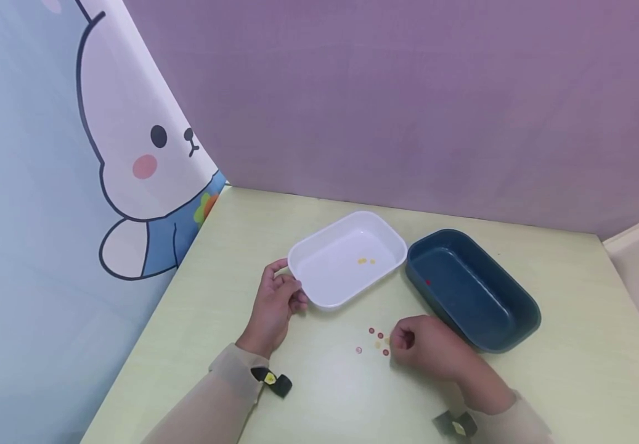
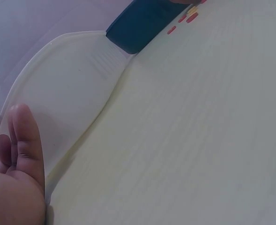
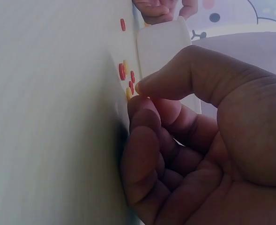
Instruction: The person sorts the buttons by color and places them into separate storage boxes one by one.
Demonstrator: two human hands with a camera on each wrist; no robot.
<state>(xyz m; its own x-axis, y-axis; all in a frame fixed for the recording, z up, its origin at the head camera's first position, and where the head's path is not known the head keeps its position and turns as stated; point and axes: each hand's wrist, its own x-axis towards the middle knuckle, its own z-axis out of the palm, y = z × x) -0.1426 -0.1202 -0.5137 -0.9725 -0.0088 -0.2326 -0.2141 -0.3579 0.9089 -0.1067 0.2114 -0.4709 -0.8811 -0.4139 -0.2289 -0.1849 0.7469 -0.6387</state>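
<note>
In the head view my left hand (image 1: 275, 305) grips the near left corner of a white tray (image 1: 319, 296), thumb and fingers about its rim. A few small yellow buttons (image 1: 362, 261) lie inside that tray. My right hand (image 1: 427, 348) is low over the table, thumb and forefinger pinching a small yellow button (image 3: 138, 88), mostly hidden by the fingertips. Beside those fingertips several red buttons (image 1: 380, 335) and loose yellow buttons (image 1: 377, 345) lie on the table. One paler pinkish button (image 1: 359, 349) sits a little to the left.
A dark blue tray (image 1: 510, 320) stands right of the white one, their corners close together, with a red button (image 1: 427, 282) in it. My right forearm passes near its front side. A purple wall (image 1: 408, 111) rises behind the pale table (image 1: 319, 394); a cartoon-printed panel (image 1: 31, 246) stands left.
</note>
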